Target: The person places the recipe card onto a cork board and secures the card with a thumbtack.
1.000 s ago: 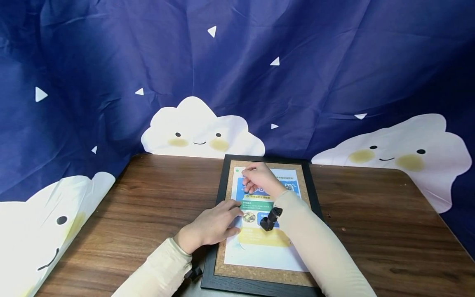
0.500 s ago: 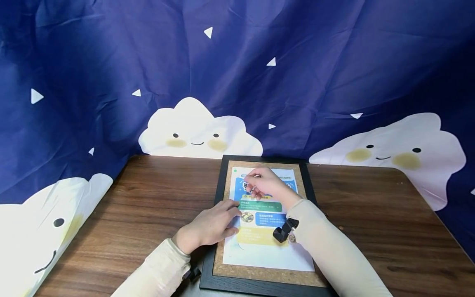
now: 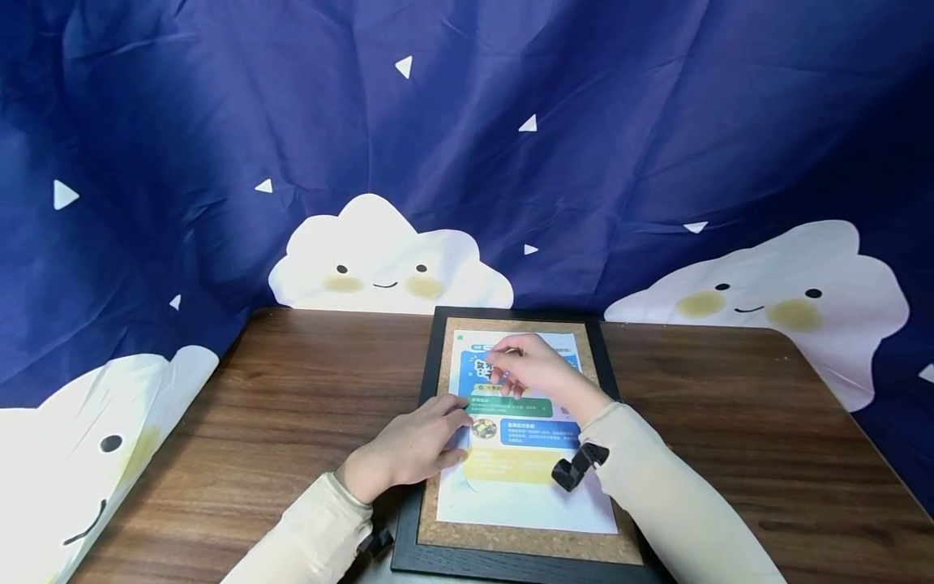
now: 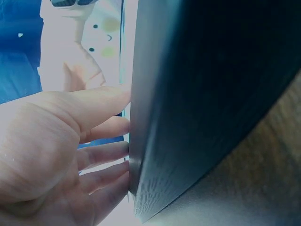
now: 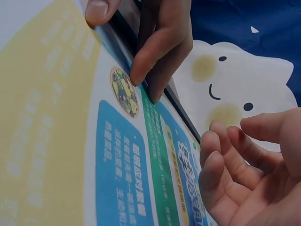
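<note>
Left hand on poster, grip wide — right hand over poster, loosely curled, grip narrow.

The lower poster offers passage, hemmed in by left fingers and right sleeve.

Blue backdrop (smiling clouds) behind a brown table.

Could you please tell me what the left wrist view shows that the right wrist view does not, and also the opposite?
Only left wrist: the table and the outer side of the frame.
Only right wrist: readable print and a round picture on the paper.
Both: the left hand, the right hand, part of the frame, and the blue curtain with a smiling cloud.
</note>
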{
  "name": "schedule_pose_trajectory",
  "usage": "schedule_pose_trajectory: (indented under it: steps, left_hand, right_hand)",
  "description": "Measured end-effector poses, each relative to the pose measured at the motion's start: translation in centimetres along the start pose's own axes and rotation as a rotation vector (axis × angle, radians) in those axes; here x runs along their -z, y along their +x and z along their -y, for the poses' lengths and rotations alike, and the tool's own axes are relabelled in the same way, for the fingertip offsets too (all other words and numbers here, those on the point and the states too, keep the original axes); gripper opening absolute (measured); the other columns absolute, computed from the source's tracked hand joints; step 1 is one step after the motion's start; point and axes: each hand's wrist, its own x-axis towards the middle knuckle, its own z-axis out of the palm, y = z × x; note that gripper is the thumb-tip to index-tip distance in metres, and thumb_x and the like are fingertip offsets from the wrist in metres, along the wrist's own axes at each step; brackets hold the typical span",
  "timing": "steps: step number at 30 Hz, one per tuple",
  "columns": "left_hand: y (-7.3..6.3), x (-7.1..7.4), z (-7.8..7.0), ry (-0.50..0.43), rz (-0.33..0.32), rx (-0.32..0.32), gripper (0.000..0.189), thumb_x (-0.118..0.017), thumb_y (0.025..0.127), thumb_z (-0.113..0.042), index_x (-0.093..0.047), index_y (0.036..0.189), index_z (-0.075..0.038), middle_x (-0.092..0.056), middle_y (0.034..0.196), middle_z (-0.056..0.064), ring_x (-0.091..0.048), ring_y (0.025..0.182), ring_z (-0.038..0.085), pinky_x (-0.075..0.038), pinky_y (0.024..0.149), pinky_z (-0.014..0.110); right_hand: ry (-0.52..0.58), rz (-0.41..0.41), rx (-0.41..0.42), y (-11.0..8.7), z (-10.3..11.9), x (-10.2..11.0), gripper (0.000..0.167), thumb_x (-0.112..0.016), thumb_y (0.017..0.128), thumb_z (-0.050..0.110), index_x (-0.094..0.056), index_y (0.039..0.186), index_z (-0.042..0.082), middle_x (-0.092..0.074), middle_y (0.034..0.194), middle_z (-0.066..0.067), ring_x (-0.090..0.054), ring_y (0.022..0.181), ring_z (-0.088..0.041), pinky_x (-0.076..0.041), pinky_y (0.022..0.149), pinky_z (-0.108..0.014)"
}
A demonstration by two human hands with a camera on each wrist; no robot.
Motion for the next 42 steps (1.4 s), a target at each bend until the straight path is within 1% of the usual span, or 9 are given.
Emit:
schedule_pose_trajectory:
  steps: [9, 20, 21, 23, 26, 28, 34, 37, 42]
  left_hand:
    - [0.0, -0.1, 0.1, 0.004, -0.019, -0.011, 0.037, -0.075, 0.104, -0.028, -0.069, 0.135, -0.009, -0.057, 0.154, 0.013, -0.056, 0.140, 0.029, -0.062, 0.096, 0.046]
    - [-0.1, -0.2, 0.0, 0.004, -0.013, -0.012, 0.036, -0.074, 0.104, -0.028, -0.069, 0.134, -0.009, -0.056, 0.154, 0.012, -0.056, 0.140, 0.029, -0.063, 0.093, 0.046]
    - [-0.1, -0.2, 0.0, 0.004, -0.013, -0.011, 0.036, -0.074, 0.104, -0.028, -0.069, 0.134, -0.009, -0.056, 0.154, 0.012, -0.056, 0.140, 0.029, -0.063, 0.093, 0.045]
    - [-0.1, -0.2, 0.0, 0.005, -0.015, -0.009, 0.036, -0.075, 0.104, -0.028, -0.069, 0.134, -0.009, -0.056, 0.154, 0.012, -0.056, 0.140, 0.029, -0.063, 0.093, 0.045]
    - [0.0, -0.2, 0.0, 0.006, -0.016, -0.005, 0.037, -0.075, 0.104, -0.028, -0.069, 0.134, -0.009, -0.056, 0.154, 0.012, -0.056, 0.140, 0.028, -0.063, 0.092, 0.045]
    - [0.0, -0.2, 0.0, 0.004, -0.016, -0.003, 0.037, -0.075, 0.104, -0.028, -0.069, 0.135, -0.009, -0.056, 0.155, 0.012, -0.056, 0.141, 0.028, -0.063, 0.092, 0.045]
    - [-0.1, -0.3, 0.0, 0.001, -0.018, -0.004, 0.036, -0.075, 0.103, -0.027, -0.069, 0.134, -0.009, -0.056, 0.155, 0.013, -0.056, 0.141, 0.029, -0.063, 0.090, 0.045]
    - [-0.1, -0.3, 0.0, 0.003, -0.017, -0.007, 0.037, -0.075, 0.104, -0.028, -0.069, 0.135, -0.009, -0.055, 0.155, 0.013, -0.056, 0.141, 0.029, -0.063, 0.089, 0.044]
    - [-0.1, -0.2, 0.0, 0.007, -0.016, -0.007, 0.037, -0.075, 0.104, -0.028, -0.069, 0.135, -0.009, -0.056, 0.155, 0.013, -0.057, 0.139, 0.028, -0.062, 0.087, 0.042]
  right_hand:
    - [-0.001, 0.013, 0.050, -2.1, 0.0, 0.6, 0.034, -0.061, 0.112, 0.023, -0.066, 0.132, -0.003, -0.072, 0.095, -0.014, -0.068, 0.071, -0.022, -0.056, 0.062, -0.028]
    - [-0.008, 0.023, 0.082, -3.4, -0.9, 1.7, 0.037, -0.062, 0.111, 0.025, -0.064, 0.133, -0.005, -0.073, 0.095, -0.013, -0.068, 0.073, -0.023, -0.057, 0.064, -0.028]
    - [-0.018, 0.020, 0.082, -3.6, -0.9, 1.8, 0.037, -0.062, 0.111, 0.026, -0.065, 0.133, -0.005, -0.073, 0.094, -0.013, -0.068, 0.073, -0.023, -0.057, 0.063, -0.028]
    - [-0.042, 0.010, 0.083, -4.0, -0.9, 1.9, 0.037, -0.062, 0.111, 0.028, -0.066, 0.131, -0.003, -0.074, 0.094, -0.012, -0.068, 0.071, -0.023, -0.053, 0.059, -0.028]
    - [-0.071, 0.002, 0.084, -4.6, -1.0, 2.1, 0.036, -0.061, 0.111, 0.029, -0.067, 0.129, -0.002, -0.074, 0.094, -0.011, -0.066, 0.068, -0.022, -0.044, 0.052, -0.028]
    - [-0.075, 0.001, 0.082, -5.0, -1.2, 2.3, 0.037, -0.061, 0.111, 0.030, -0.067, 0.128, -0.002, -0.075, 0.093, -0.010, -0.066, 0.067, -0.020, -0.041, 0.051, -0.029]
    - [-0.018, 0.015, 0.097, -6.0, -1.6, 2.7, 0.039, -0.062, 0.111, 0.026, -0.064, 0.130, -0.008, -0.073, 0.095, -0.013, -0.067, 0.073, -0.021, -0.055, 0.062, -0.030]
    - [-0.005, 0.009, 0.104, -6.6, -1.8, 2.9, 0.039, -0.063, 0.111, 0.026, -0.064, 0.129, -0.008, -0.073, 0.095, -0.015, -0.068, 0.075, -0.023, -0.057, 0.064, -0.030]
    - [-0.023, -0.007, 0.112, -7.4, -1.9, 3.4, 0.039, -0.065, 0.110, 0.026, -0.065, 0.129, -0.008, -0.073, 0.095, -0.016, -0.070, 0.076, -0.026, -0.058, 0.065, -0.029]
